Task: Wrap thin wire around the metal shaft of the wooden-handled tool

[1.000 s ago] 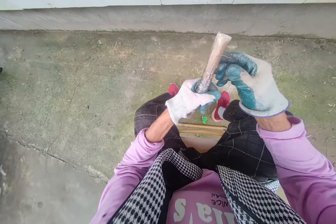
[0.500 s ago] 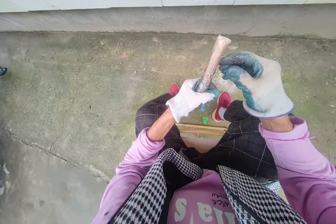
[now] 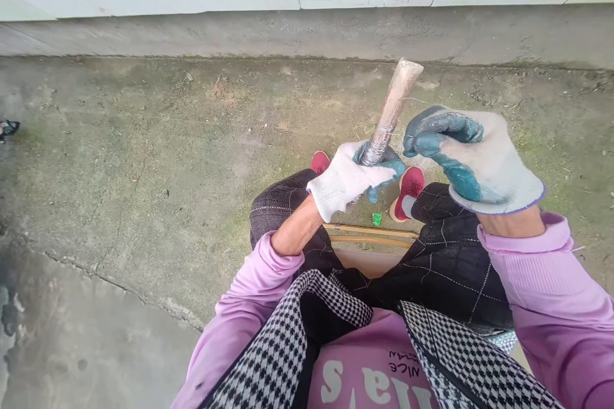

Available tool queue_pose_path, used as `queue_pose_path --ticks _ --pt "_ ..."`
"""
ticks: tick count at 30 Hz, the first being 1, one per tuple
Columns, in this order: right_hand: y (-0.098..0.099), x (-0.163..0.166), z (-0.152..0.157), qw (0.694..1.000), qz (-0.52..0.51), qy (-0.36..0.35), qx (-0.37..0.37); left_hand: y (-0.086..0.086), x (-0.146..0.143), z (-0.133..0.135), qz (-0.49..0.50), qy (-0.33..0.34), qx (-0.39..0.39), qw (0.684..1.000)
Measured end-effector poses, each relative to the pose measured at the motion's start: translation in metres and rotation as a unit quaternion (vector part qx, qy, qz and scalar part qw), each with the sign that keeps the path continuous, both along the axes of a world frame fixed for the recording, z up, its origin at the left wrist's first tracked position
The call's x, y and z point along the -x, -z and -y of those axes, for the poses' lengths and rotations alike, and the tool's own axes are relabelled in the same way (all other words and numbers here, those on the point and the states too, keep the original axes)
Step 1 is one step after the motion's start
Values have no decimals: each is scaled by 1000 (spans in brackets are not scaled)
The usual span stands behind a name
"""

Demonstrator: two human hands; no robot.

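Left hand (image 3: 352,172) firm around a wire-wound stick (image 3: 396,97), right hand (image 3: 480,156) pinched, apparently on thin wire (image 3: 399,135).

Rough, matt wooden stick (image 3: 397,92); shiny metal wire (image 3: 375,152); knitted cloth gloves (image 3: 499,153) with rubbery coating (image 3: 460,176); rough concrete floor (image 3: 192,147).

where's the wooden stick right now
In the head view, right of centre: the wooden stick is gripped by the left hand, poking out at a slant above wound wire, with the right hand just to its right.
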State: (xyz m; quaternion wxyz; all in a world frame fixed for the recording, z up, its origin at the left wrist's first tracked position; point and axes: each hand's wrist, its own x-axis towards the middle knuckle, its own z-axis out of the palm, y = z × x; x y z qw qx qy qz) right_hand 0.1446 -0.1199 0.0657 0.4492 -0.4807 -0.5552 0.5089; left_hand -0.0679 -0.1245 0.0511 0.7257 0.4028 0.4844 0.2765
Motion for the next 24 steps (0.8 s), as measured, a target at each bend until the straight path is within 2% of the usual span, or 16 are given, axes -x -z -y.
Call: queue_pose_path --ticks 2,5,11,14,18,24 --pt "5 -3 -3 999 -22 -3 27 1 3 -1 20 -1 3 1000" --pt "8 -5 -3 1000 -7 -2 30 0 7 -2 34 -3 16 999" --pt "-2 2 6 997 56 42 -41 -8 4 -2 30 -61 -20 998" --pt "-2 3 10 995 73 53 -52 -8 3 0 31 -75 -17 997" --pt "1 -1 12 984 155 35 -82 -4 6 -1 37 -68 23 997" --pt "-12 -4 14 939 321 -40 -115 -4 3 -2 55 -89 19 994"
